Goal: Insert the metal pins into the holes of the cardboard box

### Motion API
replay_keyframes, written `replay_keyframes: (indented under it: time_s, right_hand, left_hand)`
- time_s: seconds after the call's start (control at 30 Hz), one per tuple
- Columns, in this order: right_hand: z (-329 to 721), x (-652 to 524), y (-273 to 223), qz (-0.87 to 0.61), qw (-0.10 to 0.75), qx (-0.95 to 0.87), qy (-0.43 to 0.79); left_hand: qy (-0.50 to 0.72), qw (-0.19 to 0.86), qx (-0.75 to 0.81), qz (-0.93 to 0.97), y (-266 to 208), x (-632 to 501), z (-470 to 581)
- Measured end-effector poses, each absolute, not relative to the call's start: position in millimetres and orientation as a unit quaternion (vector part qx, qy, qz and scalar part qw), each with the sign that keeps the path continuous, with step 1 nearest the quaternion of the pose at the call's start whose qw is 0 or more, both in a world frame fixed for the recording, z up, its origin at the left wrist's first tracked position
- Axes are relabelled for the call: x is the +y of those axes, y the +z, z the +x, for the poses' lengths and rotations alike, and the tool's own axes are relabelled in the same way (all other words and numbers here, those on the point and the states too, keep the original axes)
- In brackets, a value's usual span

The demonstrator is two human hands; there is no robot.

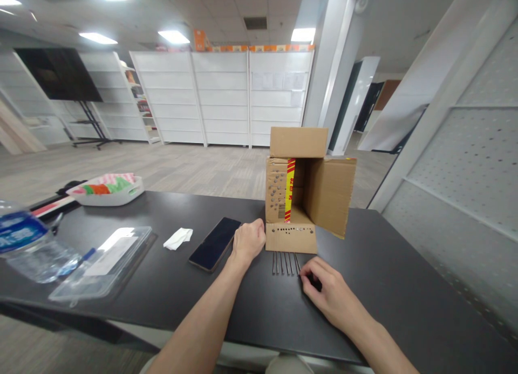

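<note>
My left hand (250,239) is closed in a fist, resting on the table against the left edge of the cardboard box (308,188); the inside of the fist is hidden. Several thin metal nails (282,263) lie side by side in a row before the box's lower flap. Thumb and index finger of my right hand (326,285) pinch the rightmost nail (298,262) near its front end. The box stands open towards me. Its lower flap (291,243) has a row of punched holes, and dark round heads dot the left flap (276,188).
Left of my left hand lies a black phone (214,244), then a crumpled tissue (178,238). Farther left are a clear plastic case (105,260), a water bottle (34,244) and a white basket (109,198) with colourful contents. A perforated panel (477,174) stands at right.
</note>
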State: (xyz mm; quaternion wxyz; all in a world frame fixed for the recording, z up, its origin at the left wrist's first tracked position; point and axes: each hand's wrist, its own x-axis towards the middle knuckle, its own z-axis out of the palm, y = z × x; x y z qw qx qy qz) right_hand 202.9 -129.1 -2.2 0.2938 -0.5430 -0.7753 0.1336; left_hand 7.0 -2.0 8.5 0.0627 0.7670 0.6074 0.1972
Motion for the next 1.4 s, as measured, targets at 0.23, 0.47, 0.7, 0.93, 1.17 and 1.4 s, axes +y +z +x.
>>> replay_keyframes:
  time_s: [0.23, 0.47, 0.7, 0.93, 1.17, 1.4]
  right_hand:
    - [202.5, -127.8, -6.2, -0.554, 0.284, -0.775, 0.111]
    - [202.4, -128.6, -7.8, -0.555, 0.283, -0.775, 0.103]
    - [201.3, -129.9, -7.8, -0.563, 0.283, -0.771, 0.090]
    - [201.5, -130.7, -5.8, -0.558, 0.285, -0.774, 0.092]
    - [201.1, -128.8, -4.6, -0.550, 0.279, -0.781, 0.096]
    - [202.8, -128.5, -7.3, -0.547, 0.281, -0.782, 0.104]
  left_hand:
    - [0.194, 0.063, 0.608, 0.767, 7.6, -1.8, 7.2]
    - [0.205, 0.053, 0.603, 0.769, 4.0, -0.3, 6.4]
    - [0.199, 0.060, 0.608, 0.766, 8.9, -2.8, 7.4]
    - [0.192, 0.078, 0.613, 0.763, 12.3, -3.9, 7.0]
    - [0.193, 0.074, 0.611, 0.764, 10.6, -3.2, 6.7]
    - [0.199, 0.065, 0.606, 0.768, 6.5, -1.5, 7.0]
